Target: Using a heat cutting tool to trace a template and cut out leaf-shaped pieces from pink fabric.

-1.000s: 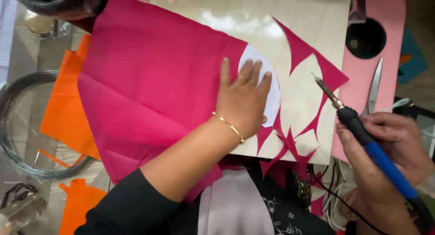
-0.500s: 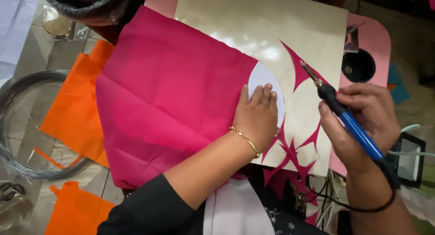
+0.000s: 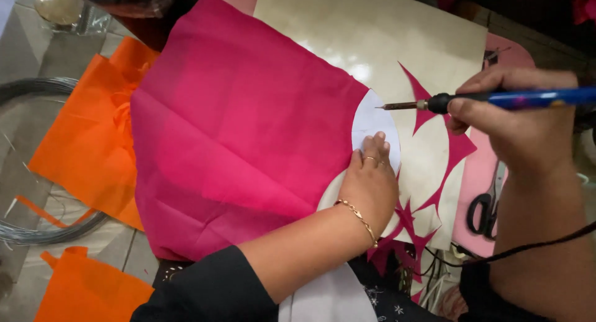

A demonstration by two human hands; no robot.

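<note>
At the middle of the tabletop, the left hand (image 3: 371,184) lies flat, fingers together, pressing a white rounded paper template (image 3: 372,120) onto the right edge of a large creased magenta fabric sheet (image 3: 242,136). To the right, the right hand (image 3: 515,120) has its grip closed around a blue-handled soldering iron (image 3: 496,99), held level with its metal tip over the template's far edge. Pointed magenta offcuts (image 3: 456,149) lie on the glossy cream board (image 3: 372,30) beneath. Black-handled scissors (image 3: 487,204) rest on a pink mat (image 3: 478,179) at right; orange fabric (image 3: 93,142) and coiled grey wire (image 3: 31,89) lie at left.
</note>
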